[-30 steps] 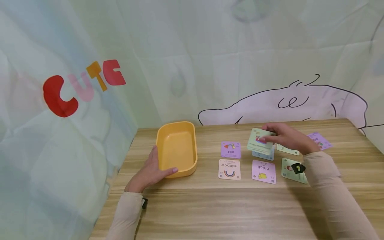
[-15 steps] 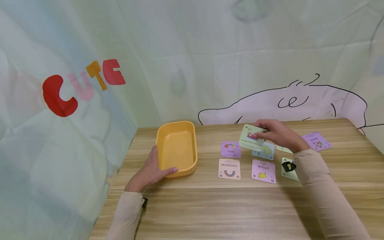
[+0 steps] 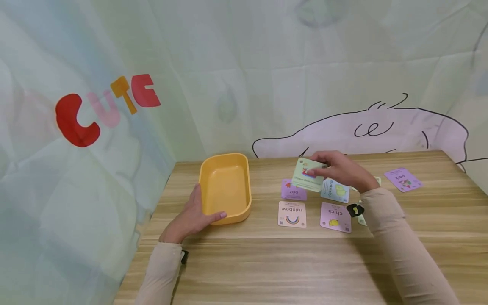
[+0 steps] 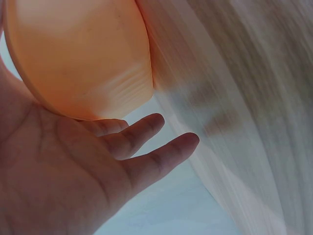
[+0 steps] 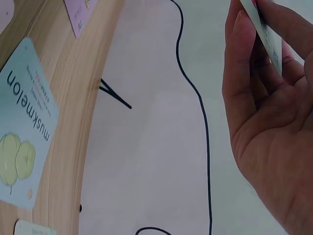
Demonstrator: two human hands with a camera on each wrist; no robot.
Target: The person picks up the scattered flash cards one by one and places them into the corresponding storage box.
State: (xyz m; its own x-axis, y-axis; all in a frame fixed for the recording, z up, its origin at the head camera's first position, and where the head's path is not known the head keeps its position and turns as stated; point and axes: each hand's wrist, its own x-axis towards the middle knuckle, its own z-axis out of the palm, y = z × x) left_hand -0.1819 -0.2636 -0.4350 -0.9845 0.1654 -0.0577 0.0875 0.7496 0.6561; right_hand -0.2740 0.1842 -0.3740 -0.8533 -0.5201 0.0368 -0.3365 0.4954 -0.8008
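My right hand (image 3: 341, 169) pinches a pale green picture card (image 3: 305, 180) between thumb and fingers, above the back row of cards. The wrist view catches that card (image 5: 266, 39) nearly edge-on. Under it, a purple "zoo" card (image 3: 293, 194) is partly covered. A blue muskmelon card (image 3: 335, 190) lies close by, partly behind the hand. At the left stands a yellow tray (image 3: 225, 190), nothing in it. My left hand (image 3: 190, 218) rests against its near-left corner, thumb along the front rim. Its fingers (image 4: 161, 159) look straight and spread beside the tray's wall.
In the front row lie a rainbow card (image 3: 292, 214) and a chick card (image 3: 335, 217). Further cards, mostly hidden, sit under the right forearm. A purple park card (image 3: 403, 179) lies tilted at the right. A printed curtain (image 3: 228, 84) hangs behind the wooden table (image 3: 244, 262).
My right hand has carried the green card leftward, from over the muskmelon card to over the zoo card. The muskmelon and park cards show more now. My left hand and the tray stay put.
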